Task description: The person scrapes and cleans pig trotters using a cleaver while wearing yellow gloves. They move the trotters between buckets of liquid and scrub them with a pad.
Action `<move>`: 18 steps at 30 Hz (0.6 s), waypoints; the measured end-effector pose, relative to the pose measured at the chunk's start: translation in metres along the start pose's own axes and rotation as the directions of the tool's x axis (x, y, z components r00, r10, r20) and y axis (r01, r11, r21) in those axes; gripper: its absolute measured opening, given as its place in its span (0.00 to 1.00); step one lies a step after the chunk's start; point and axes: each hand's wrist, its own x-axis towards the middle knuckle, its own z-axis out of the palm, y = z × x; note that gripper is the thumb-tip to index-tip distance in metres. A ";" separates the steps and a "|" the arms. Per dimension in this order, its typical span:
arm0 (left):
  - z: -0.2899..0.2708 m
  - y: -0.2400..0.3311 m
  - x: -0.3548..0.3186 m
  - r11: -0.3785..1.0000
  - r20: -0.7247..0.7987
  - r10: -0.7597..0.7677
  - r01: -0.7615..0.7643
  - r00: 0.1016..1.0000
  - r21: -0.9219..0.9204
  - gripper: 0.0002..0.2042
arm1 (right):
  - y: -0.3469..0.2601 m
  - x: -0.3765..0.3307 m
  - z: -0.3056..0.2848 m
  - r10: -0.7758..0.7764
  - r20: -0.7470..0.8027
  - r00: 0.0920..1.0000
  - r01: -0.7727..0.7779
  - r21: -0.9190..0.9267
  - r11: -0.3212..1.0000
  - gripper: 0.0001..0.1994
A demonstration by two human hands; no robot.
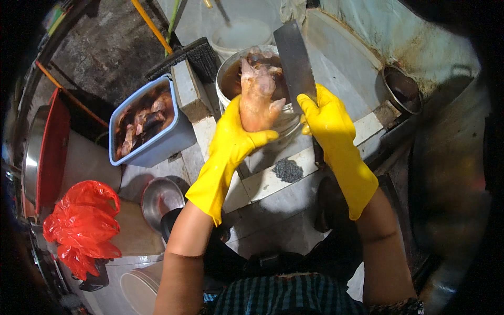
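Tiled ledge, tub, bucket behind.

A blue plastic rectangular tub sits left of the round metal pot. A small round steel bowl lies nearer. The red plastic bag sits farther left.

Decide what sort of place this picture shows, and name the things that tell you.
Probably a rough back-kitchen or meat-preparation area. A yellow-gloved left hand holds a pig's trotter, the right hand grips a cleaver, and a blue tub of meat pieces sits on the tiled ledge.
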 end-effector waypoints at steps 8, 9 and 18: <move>0.031 0.000 -0.023 0.775 0.234 0.034 0.122 0.972 -0.620 0.29 | 0.059 0.008 0.050 -0.204 -0.316 0.927 0.270 0.181 0.946 0.16; 0.033 -0.008 -0.022 0.814 0.196 0.041 0.081 0.980 -0.575 0.29 | 0.061 0.009 0.049 -0.200 -0.317 0.927 0.266 0.179 0.947 0.16; 0.024 0.029 -0.034 0.479 0.349 -0.144 0.374 0.926 -0.794 0.24 | 0.000 -0.025 0.020 -0.781 -0.099 0.617 0.520 -0.693 0.499 0.14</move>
